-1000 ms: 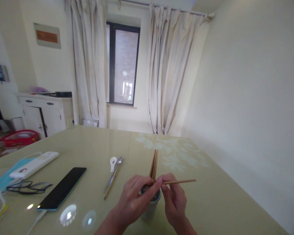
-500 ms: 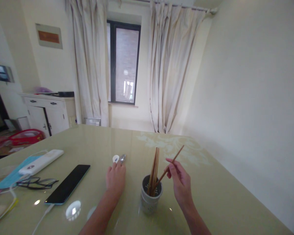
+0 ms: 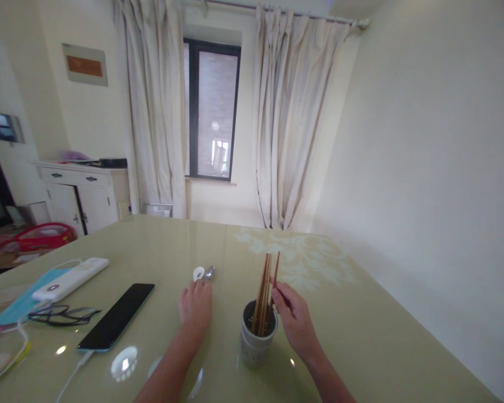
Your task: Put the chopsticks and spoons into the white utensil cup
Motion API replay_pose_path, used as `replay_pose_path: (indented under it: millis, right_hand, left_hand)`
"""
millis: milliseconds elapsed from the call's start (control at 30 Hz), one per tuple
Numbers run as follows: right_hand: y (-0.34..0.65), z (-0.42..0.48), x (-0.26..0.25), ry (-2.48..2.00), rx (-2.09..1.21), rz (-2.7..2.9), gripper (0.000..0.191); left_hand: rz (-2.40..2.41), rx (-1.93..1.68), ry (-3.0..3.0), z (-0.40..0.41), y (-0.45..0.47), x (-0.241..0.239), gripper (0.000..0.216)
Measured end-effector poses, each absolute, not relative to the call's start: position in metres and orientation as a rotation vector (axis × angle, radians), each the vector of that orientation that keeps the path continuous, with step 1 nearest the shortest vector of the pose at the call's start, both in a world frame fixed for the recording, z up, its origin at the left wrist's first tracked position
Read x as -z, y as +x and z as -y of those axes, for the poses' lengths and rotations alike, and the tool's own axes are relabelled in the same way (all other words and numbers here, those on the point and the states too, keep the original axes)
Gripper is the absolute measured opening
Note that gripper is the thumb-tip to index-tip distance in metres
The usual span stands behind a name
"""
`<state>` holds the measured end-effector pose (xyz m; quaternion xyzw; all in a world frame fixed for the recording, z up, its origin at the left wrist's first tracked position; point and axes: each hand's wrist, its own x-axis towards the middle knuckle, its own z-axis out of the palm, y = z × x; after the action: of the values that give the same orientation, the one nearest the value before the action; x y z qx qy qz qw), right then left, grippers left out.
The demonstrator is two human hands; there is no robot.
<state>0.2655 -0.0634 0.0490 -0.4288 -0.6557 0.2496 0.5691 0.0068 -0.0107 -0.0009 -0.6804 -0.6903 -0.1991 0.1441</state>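
My right hand (image 3: 293, 314) pinches a wooden chopstick (image 3: 276, 271), nearly upright, its lower part reaching down at the right side of a grey holder (image 3: 256, 344). Several other chopsticks (image 3: 262, 294) lean together inside this cup-like holder, which has small holes in it. To the left, my left hand (image 3: 195, 307) rests on the table with its fingers curled down over the handles of two spoons. A white spoon bowl (image 3: 199, 273) and a shiny metal spoon bowl (image 3: 209, 272) stick out beyond the fingertips; the handles are hidden under the hand.
On the left of the glossy table (image 3: 159, 246) lie a black phone (image 3: 116, 318) with a white cable, folded glasses (image 3: 63, 314), a white power strip or bank (image 3: 71, 279) and a blue mask (image 3: 23, 302). A wall (image 3: 437, 196) borders the right side.
My right hand has moved left toward the holder, and its chopstick has gone from slanted to nearly upright beside the others. The left hand has barely shifted.
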Motion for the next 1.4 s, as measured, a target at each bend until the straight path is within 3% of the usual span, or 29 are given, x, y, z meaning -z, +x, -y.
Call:
replay_pose_path:
  millis: [233, 367, 500, 633, 767, 1000, 1200, 1400]
  right_hand:
    - [0.262, 0.065, -0.046, -1.067, -0.61, 1.566, 0.039]
    - [0.261, 0.065, -0.047, -1.064, -0.628, 1.559, 0.039]
    - [0.26, 0.064, -0.046, -1.043, -0.647, 1.563, 0.04]
    - [0.26, 0.062, -0.043, -1.034, -0.64, 1.561, 0.042]
    - [0.26, 0.061, -0.041, -1.013, -0.634, 1.589, 0.045]
    - [0.259, 0.062, -0.041, -1.005, -0.632, 1.591, 0.043]
    - [0.26, 0.063, -0.042, -0.999, -0.665, 1.6, 0.038]
    - [0.26, 0.063, -0.04, -0.985, -0.697, 1.596, 0.038]
  left_hand:
    - [2.088, 0.523, -2.066, 0.016, 0.018, -0.006, 0.034]
    - [2.066, 0.675, -2.151, 0.014, 0.024, -0.015, 0.033]
    - [1.92, 1.522, -2.163, 0.016, 0.027, -0.039, 0.029]
    - [1.546, 2.456, -1.736, 0.031, 0.031, -0.068, 0.025]
    - [1.152, 2.898, -1.439, 0.045, 0.036, -0.081, 0.027]
    - [1.362, 2.831, -1.849, 0.048, 0.052, -0.079, 0.027]
    - [1.662, 2.359, -2.533, 0.044, 0.065, -0.071, 0.028]
    - [1.836, 1.992, -2.837, 0.047, 0.074, -0.056, 0.024]
